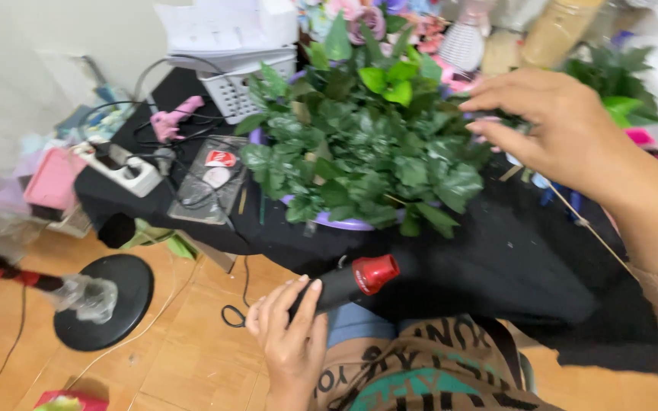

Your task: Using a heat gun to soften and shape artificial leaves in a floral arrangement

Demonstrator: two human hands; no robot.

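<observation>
Plainly, the glue gun (348,280) sits in the left hand (291,335), the fingers wrapped round its black body with the red nozzle pointing out past the fingertips, toward the black cloth-covered table (496,266). It is held low, over the person's lap and just at the table's near edge.

Beyond the nozzle, up on the table, stands the bunch of green artificial leaves (359,144) in a purple bowl (344,223). The right hand (550,125) reaches in at the far side of that foliage, fingers curved and loosely spread over the leaves; whether it pinches a stem I cannot tell, since the picture is blurred there.

The risks, as I judge them: the nozzle lies close to the cloth and to the lap, so a drip or a brush could scorch fabric or skin. The eyes are turned to the leaves, not to the gun. A cable (234,313) loops on the floor below the grip and could snag. A second, pink glue gun (175,118) and a power strip (127,171) lie farther off, among tangled cords.
</observation>
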